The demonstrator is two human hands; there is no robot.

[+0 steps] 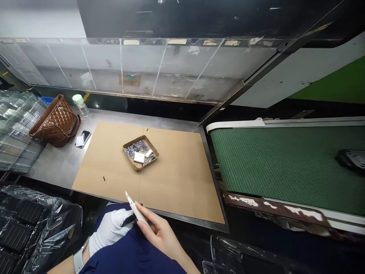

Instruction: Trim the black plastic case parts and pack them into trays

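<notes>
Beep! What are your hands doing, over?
Right bare hand gripping white craft knife, blade up. Left gloved hand beside it. Cardboard tray of small metal pieces ahead on brown board.

A tray of what seem metal parts sits on a cardboard sheet, conveyor belt to its right

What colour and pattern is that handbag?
The handbag is brown, diamond-quilted; the head view shows it.

the pieces in the tray are too small to tell. the dark thing in the gloved left hand is partly hidden behind the knife, so i cannot tell its kind. the right edge cuts off the object on the belt.
</notes>
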